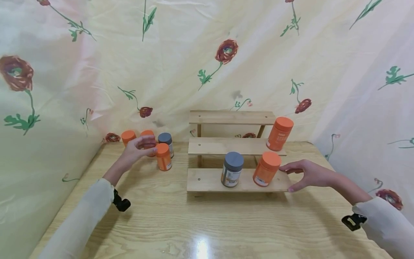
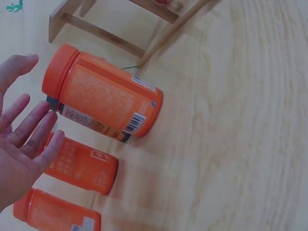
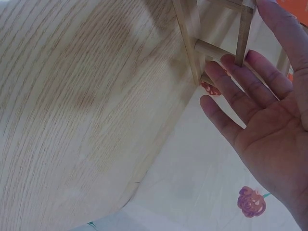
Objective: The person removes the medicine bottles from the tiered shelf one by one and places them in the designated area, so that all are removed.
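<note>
My left hand (image 1: 136,149) is at the left cluster of jars, thumb and fingers spread beside the lid of the front orange jar (image 1: 164,157). In the left wrist view its fingers (image 2: 30,126) stand apart from that jar (image 2: 108,91). Behind are two more orange jars (image 1: 128,136) and a dark grey-lidded jar (image 1: 166,140). My right hand (image 1: 310,175) holds the right end of the bottom board of a three-step wooden shelf (image 1: 207,181), thumb at the front edge, fingers at the back edge. That board bears a grey-lidded jar (image 1: 232,169) and an orange jar (image 1: 267,168).
Another orange jar (image 1: 279,133) stands at the right end of the middle board. The top board (image 1: 229,117) is at the back, by a flowered cloth (image 1: 181,68) hung round the wooden table (image 1: 155,223).
</note>
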A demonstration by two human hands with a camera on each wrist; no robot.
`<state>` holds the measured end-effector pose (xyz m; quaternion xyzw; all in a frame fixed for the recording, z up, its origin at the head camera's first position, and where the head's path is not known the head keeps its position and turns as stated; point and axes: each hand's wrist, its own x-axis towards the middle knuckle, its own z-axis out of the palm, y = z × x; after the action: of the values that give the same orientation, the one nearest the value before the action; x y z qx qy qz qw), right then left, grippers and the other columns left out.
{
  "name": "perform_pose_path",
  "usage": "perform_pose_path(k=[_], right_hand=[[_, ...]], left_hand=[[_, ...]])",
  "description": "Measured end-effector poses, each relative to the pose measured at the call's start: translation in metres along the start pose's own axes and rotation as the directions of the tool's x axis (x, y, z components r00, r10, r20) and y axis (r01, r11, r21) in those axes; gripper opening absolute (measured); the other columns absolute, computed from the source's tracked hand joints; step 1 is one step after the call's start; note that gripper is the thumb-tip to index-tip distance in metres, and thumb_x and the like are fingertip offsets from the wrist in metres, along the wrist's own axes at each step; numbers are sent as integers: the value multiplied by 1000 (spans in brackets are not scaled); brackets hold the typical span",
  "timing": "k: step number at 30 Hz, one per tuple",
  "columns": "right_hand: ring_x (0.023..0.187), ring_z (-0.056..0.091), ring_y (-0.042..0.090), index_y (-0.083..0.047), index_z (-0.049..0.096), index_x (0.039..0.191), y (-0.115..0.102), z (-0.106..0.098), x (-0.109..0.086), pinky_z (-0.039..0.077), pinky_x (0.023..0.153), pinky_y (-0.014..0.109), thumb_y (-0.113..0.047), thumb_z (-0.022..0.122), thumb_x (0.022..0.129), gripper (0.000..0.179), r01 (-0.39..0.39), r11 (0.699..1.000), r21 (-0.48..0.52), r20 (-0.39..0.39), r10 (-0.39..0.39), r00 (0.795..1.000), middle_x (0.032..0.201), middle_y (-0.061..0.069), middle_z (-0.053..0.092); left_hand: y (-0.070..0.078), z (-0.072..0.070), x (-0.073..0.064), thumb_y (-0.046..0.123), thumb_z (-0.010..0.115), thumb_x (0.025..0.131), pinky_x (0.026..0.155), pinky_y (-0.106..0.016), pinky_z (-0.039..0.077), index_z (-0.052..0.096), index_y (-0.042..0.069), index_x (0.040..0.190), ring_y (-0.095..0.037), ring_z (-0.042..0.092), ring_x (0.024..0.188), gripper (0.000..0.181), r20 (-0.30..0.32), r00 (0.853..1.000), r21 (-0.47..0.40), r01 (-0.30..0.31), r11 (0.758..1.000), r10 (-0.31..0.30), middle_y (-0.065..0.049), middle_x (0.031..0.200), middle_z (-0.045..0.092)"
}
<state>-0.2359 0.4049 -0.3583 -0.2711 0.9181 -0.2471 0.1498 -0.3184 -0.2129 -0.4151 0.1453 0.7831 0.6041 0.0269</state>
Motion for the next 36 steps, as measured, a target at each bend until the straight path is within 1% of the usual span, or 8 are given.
perform_pose_path(k=[5,9,14,18,23,27,33,36], right_hand=[[115,64,0,4,63,133,1,1,0,52,94,17,-27,88,80,67,6,1000,13,-8,-6,1000,135,23,65],[114,60,-8,5,63,133,2,2,0,52,94,16,-26,89,79,67,13,1000,25,-10,-13,1000,134,24,65],[114,59,-8,5,63,133,3,2,0,52,94,16,-26,89,79,67,16,1000,26,-11,-16,1000,135,24,65],[114,60,-7,4,63,133,2,1,0,52,94,17,-27,89,79,68,19,1000,13,-13,-19,1000,134,23,65],[115,60,-6,5,63,133,0,0,0,52,93,17,-27,89,79,68,20,1000,13,-10,-20,1000,133,24,65],[115,60,-5,5,63,133,0,0,0,52,93,17,-26,88,79,67,18,1000,17,-8,-18,1000,134,24,65],[115,59,-7,4,62,134,3,1,0,54,95,21,-27,88,80,68,16,1000,12,-10,-15,1000,135,24,64],[114,58,-9,5,62,134,4,1,0,56,95,25,-26,88,80,67,24,1000,8,-10,-24,1000,135,24,64]], left_hand=[[7,-1,4,21,74,95,90,-16,54,53,3,142,-5,62,112,54,-19,1000,12,-15,1000,15,-26,142,55],[12,0,6,22,74,95,90,-15,54,53,4,143,-4,63,110,55,-27,999,32,-34,999,35,-24,142,56],[18,2,8,25,75,95,90,-15,54,54,7,144,-5,63,111,57,-30,999,54,-42,998,43,-21,142,58],[25,5,12,29,75,94,92,-16,53,54,11,145,-11,61,116,58,-22,999,70,-43,997,45,-17,142,59],[40,15,18,32,76,93,95,-18,52,56,15,144,-18,59,124,57,-19,998,62,-57,996,59,-11,141,61],[53,24,27,29,76,94,95,-21,53,56,15,144,-26,58,129,56,2,996,38,-86,996,86,-11,141,61],[73,41,42,30,75,94,101,-31,54,55,17,145,-26,56,133,56,52,994,48,-104,993,101,-12,144,59],[84,51,49,28,75,94,107,-40,51,54,14,146,-25,56,133,58,75,990,35,-120,992,117,-13,144,59]])
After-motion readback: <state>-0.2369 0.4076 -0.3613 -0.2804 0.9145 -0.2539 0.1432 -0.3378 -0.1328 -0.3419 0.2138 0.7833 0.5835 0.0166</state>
